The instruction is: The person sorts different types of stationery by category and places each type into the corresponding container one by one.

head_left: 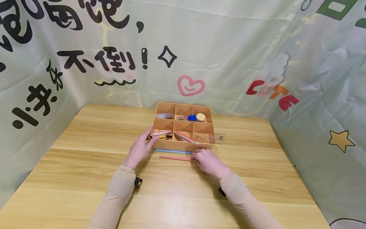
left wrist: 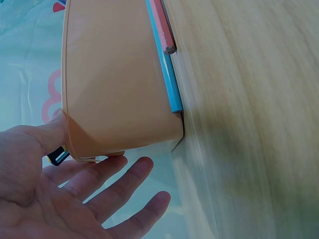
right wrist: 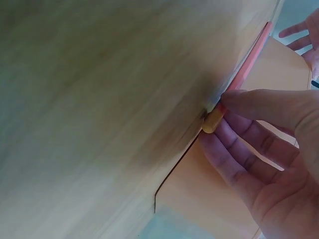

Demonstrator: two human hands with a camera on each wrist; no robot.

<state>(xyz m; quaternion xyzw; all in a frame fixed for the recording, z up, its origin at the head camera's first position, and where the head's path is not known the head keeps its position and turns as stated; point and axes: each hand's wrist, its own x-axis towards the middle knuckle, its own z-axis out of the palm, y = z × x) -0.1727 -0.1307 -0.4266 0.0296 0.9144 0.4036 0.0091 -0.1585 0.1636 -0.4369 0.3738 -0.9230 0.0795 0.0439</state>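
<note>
My left hand (head_left: 140, 148) rests on the left front corner of an orange box (head_left: 183, 147) with compartments. The thumb touches its rim, and the fingers lie fairly straight along the side, some spread away from it. My right hand (head_left: 208, 161) pinches one end of a red pencil (head_left: 176, 158), just in front of the box. In the right wrist view, the pencil's yellow end (right wrist: 213, 121) shows between thumb and fingers, close to the tabletop. A blue pencil (head_left: 171, 151) lies on the table along the box's front wall.
Pens (head_left: 161, 136) and crossed pencils (head_left: 185, 137) lean in the front compartments. A clear ruler (head_left: 220, 138) sticks out to the right. Behind are a blue-capped item (head_left: 192, 118), a cream rounded item (head_left: 200, 117) and a pale translucent thing (head_left: 164, 115). A printed cloth (head_left: 228, 63) surrounds the table.
</note>
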